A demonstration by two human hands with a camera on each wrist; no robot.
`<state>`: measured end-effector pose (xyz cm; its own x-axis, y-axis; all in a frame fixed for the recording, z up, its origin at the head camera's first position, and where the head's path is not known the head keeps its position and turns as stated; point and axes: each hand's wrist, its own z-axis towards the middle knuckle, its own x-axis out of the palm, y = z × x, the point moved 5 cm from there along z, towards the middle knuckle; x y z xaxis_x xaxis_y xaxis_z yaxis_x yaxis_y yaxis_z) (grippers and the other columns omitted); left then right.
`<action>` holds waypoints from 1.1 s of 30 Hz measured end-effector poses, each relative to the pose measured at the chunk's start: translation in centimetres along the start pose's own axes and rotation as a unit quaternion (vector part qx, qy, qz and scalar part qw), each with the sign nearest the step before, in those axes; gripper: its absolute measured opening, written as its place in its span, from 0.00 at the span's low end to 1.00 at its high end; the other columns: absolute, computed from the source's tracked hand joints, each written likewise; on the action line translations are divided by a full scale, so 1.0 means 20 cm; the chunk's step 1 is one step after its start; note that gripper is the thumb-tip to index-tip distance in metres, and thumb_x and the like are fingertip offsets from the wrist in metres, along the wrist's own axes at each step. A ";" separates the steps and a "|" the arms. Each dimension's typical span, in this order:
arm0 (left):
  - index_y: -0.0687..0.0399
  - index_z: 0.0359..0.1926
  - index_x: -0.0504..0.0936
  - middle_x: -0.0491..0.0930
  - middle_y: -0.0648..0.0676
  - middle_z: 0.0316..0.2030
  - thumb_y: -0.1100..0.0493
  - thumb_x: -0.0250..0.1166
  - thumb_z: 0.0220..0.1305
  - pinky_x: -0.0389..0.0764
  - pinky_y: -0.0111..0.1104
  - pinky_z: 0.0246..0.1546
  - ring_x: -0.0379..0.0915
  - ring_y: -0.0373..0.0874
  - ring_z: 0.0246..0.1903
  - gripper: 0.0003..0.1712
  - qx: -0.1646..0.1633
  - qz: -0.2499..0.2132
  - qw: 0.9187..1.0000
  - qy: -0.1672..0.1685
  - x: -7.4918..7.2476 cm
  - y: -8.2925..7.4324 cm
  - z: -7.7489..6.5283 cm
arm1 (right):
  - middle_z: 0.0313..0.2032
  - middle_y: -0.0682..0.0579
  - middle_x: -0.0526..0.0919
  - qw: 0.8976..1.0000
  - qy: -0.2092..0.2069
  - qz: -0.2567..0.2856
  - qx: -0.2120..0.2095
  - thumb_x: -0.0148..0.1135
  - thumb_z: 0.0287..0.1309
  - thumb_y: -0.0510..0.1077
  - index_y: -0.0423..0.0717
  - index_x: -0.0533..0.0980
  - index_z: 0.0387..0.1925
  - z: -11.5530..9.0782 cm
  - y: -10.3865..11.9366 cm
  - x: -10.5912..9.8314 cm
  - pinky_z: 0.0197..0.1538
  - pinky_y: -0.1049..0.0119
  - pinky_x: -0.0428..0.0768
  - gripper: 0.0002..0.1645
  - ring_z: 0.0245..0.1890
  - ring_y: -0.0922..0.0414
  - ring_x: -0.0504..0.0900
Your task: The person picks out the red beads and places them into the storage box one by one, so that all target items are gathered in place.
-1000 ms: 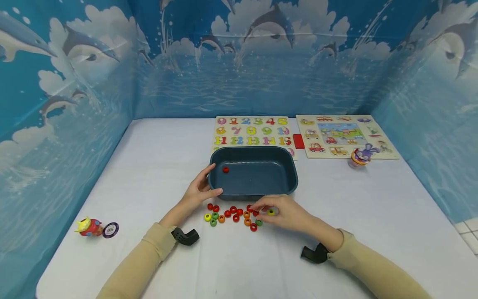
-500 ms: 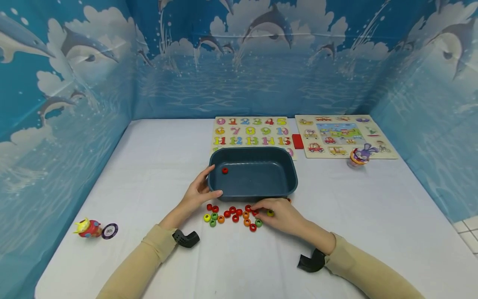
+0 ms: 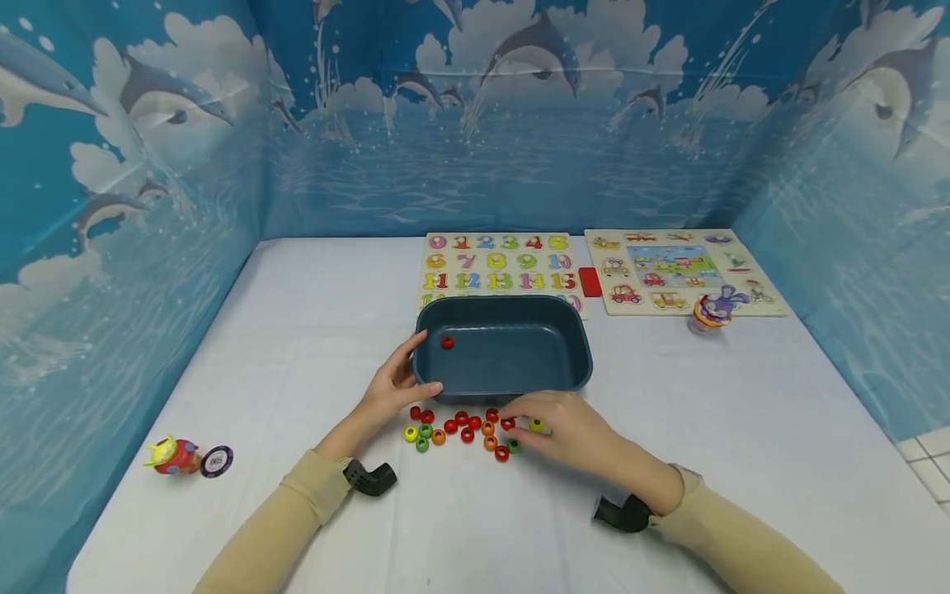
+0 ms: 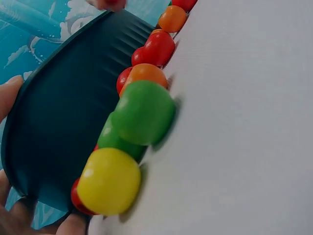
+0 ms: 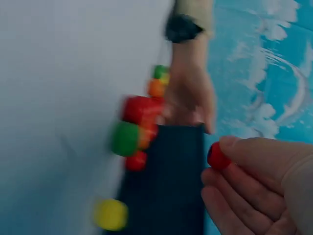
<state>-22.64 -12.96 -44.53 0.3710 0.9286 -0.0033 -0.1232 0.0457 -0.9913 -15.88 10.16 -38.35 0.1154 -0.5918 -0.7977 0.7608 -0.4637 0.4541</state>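
Note:
A dark blue tray (image 3: pixel 512 388) stands before me, with one red bead (image 3: pixel 448 342) inside near its left end. My left hand (image 3: pixel 392 381) grips the tray's left end, thumb at the near rim and fingers round the side. Just in front of the tray lie several loose beads in red, orange, green and yellow, such as an orange bead (image 3: pixel 439 437) and a green bead (image 4: pixel 146 112). My right hand (image 3: pixel 567 425) is over the right part of this group; between thumb and fingertip it pinches a red bead (image 5: pixel 218 155). A yellow bead (image 3: pixel 536 425) lies close under that hand.
Behind the tray lie a number puzzle board (image 3: pixel 496 262) and a vehicle puzzle board (image 3: pixel 675 268), with a red piece (image 3: pixel 590 282) between. A purple rabbit toy (image 3: pixel 717 309) stands at right. A red and yellow toy (image 3: pixel 174 455) and round chip (image 3: pixel 217 462) sit far left.
The right hand stays over the beads with only small shifts of its fingers and wrist. The left hand and tray keep their places; the head view drifts slightly.

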 end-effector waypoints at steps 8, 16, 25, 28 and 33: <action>0.47 0.67 0.54 0.49 0.50 0.66 0.60 0.69 0.49 0.65 0.35 0.54 0.54 0.54 0.61 0.47 0.002 -0.001 1.000 0.001 -0.02 0.00 0.00 | 0.40 0.60 0.80 0.996 0.068 0.062 -0.001 0.65 0.49 0.46 0.51 0.78 0.43 0.32 -0.06 -0.22 0.40 0.68 0.78 0.16 0.38 0.64 0.78; 0.46 0.67 0.53 0.48 0.51 0.66 0.64 0.67 0.51 0.63 0.37 0.56 0.54 0.53 0.61 0.45 0.002 -0.006 1.000 0.003 -0.01 0.01 -0.02 | 0.37 0.55 0.80 0.967 0.210 0.115 0.088 0.65 0.49 0.42 0.42 0.77 0.44 0.71 -0.34 -0.06 0.40 0.69 0.78 0.18 0.36 0.63 0.78; 0.56 0.68 0.49 0.44 0.55 0.67 0.72 0.62 0.52 0.60 0.45 0.57 0.49 0.59 0.62 0.45 -0.003 -0.021 1.000 0.013 0.03 -0.04 -0.02 | 0.34 0.55 0.80 0.960 0.257 0.046 0.099 0.67 0.46 0.39 0.44 0.79 0.40 0.77 -0.48 0.17 0.38 0.70 0.77 0.15 0.35 0.62 0.78; 0.56 0.67 0.50 0.44 0.56 0.67 0.71 0.63 0.52 0.59 0.45 0.57 0.49 0.60 0.62 0.45 -0.004 -0.021 1.000 0.010 0.03 -0.08 -0.03 | 0.34 0.57 0.80 0.964 0.247 0.006 0.101 0.68 0.46 0.42 0.47 0.80 0.39 0.78 -0.48 0.19 0.38 0.70 0.76 0.14 0.34 0.63 0.77; 0.55 0.67 0.50 0.44 0.56 0.67 0.69 0.64 0.52 0.58 0.46 0.58 0.47 0.60 0.62 0.45 0.001 -0.019 1.000 0.011 0.04 -0.10 -0.03 | 0.35 0.59 0.80 0.965 0.238 -0.032 0.101 0.68 0.45 0.45 0.52 0.79 0.39 0.78 -0.49 0.22 0.38 0.69 0.76 0.15 0.35 0.63 0.77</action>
<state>-21.50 -12.59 -42.68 0.3950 0.9181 0.0318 -0.1095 0.0814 -0.9906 -32.80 1.75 -40.01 0.3895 -0.2102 -0.8967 0.6409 -0.6374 0.4278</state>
